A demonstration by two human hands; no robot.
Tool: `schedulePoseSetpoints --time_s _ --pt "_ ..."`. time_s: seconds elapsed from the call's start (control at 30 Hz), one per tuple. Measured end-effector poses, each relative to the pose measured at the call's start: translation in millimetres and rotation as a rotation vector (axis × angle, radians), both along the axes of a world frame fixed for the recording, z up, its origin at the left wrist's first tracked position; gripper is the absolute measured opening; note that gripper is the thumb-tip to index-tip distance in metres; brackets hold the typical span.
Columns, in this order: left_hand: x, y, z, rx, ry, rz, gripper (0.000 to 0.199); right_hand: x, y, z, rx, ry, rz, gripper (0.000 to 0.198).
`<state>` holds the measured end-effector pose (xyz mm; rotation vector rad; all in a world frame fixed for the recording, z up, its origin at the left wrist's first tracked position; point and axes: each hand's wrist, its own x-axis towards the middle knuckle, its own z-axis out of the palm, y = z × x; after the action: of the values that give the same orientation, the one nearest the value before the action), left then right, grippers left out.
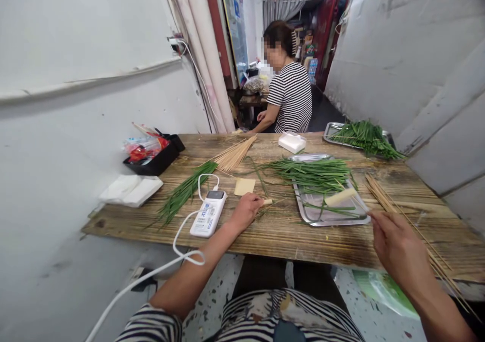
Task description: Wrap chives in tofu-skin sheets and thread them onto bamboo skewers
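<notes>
My left hand [248, 211] is closed over a small pale roll [268, 202], apparently bean-curd sheet, low on the wooden table. Just behind it a flat yellowish square sheet [245, 186] lies on the wood. At the right, my right hand [397, 238] pinches the end of a thin skewer [361, 205]. The skewer's other end runs to a larger pale roll [340, 197] over the metal tray [303, 213]. Long green chives [314, 174] lie across that tray. Beside my right hand, bare skewers [382, 194] lie in a loose bundle.
Another chive bunch [185, 193], fanned skewers [237, 153] and a white power bank [209, 214] with a cable lie left. A black box [159, 155], napkins [131, 189], a white box [291, 142] and a second chive tray [333, 130] stand farther out. A person [290, 94] sits beyond.
</notes>
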<state>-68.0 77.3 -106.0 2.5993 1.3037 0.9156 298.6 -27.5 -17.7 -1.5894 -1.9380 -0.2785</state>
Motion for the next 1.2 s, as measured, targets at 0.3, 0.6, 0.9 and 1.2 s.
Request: schedulePoseSetpoints --time_s 0.3,0.6,0.9,1.2 --pt "1.0 1.3 -1.2 -0.064 0.010 0.008 0.026 -115.6 -22.5 -15.9 -0.100 0.405 0.360 0.023" --pt "12.2 -6.1 5.7 -0.115 0.012 0.030 0.035 -137.7 0.2 -71.1 -0.385 0.287 0.265 0.035" --pt "14.0 -7.0 4.4 -0.074 0.113 0.048 0.037 -140.4 5.9 -69.2 -0.479 0.241 0.248 0.033" --pt "13.8 -6.9 3.3 -0.046 0.112 0.051 0.037 -139.7 3.1 -64.6 -0.478 0.216 0.246 0.033"
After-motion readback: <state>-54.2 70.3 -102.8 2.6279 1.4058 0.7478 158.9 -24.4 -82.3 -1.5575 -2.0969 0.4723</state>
